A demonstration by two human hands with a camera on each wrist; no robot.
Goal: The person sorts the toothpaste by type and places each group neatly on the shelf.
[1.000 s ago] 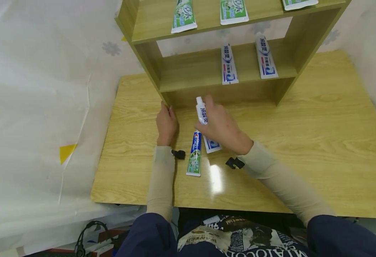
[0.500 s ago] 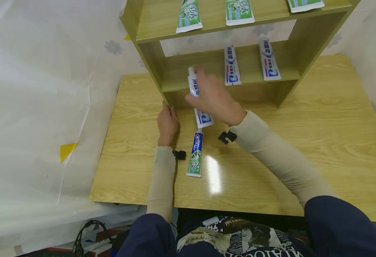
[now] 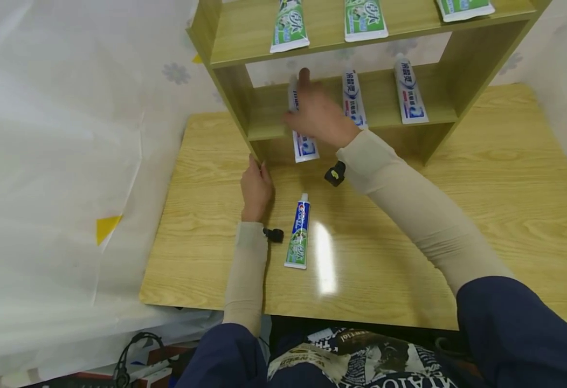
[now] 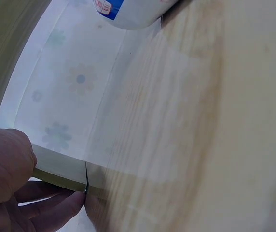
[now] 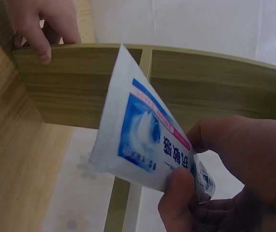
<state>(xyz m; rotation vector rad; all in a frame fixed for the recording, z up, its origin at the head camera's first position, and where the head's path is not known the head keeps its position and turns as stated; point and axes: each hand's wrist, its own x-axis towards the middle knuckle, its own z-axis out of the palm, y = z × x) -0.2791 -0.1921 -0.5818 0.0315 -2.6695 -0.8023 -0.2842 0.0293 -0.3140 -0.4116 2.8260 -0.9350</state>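
Note:
A white and blue toothpaste tube [image 3: 305,148] is gripped between thumb and fingers of my right hand [image 3: 319,113], at the left part of the middle shelf [image 3: 269,126]. Its crimped end juts out past the shelf's front edge; in the right wrist view the tube [image 5: 147,130] shows a tooth picture. My left hand [image 3: 256,188] holds the lower end of the shelf unit's left side panel, and in the left wrist view its thumb and fingers pinch that board [image 4: 61,166]. A blue and green toothpaste tube [image 3: 298,234] lies on the table between my forearms.
Two white and blue tubes lie on the middle shelf, the nearer one [image 3: 353,99] just right of my right hand. Several green tubes, one being this tube [image 3: 289,27], lie on the shelf above. The unit stands on a wooden table [image 3: 506,215] by a papered wall.
My right hand has carried the white and blue tube up from the table, away from the blue and green tube, to the middle shelf. The left hand stays on the side panel.

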